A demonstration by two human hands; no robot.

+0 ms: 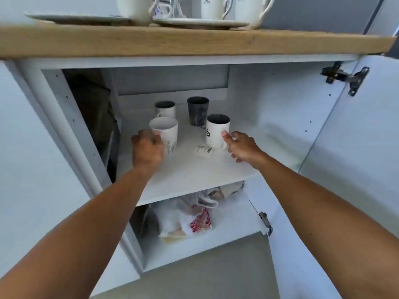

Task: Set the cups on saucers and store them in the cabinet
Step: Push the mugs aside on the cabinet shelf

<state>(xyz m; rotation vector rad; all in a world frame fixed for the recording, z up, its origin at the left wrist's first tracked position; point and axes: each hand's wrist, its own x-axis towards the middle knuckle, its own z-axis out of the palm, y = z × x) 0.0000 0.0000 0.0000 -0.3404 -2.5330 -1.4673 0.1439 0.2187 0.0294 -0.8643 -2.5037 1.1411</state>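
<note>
White ceramic mug with faint floral print (165, 134) standing near left front of white upper cabinet shelf (194, 175); your left hand (148, 147) curling fingers closed around its near side, likely at handle, which is hidden. White mug with black script lettering and dark interior (217, 131) sitting right of it; your right hand (241, 146) touching its side, thumb on wall, fingers loosely spread. Both rigid, glazed, probably slippery and chip-prone; you're best gripping handle or wrapping body. No saucers beneath.
</note>
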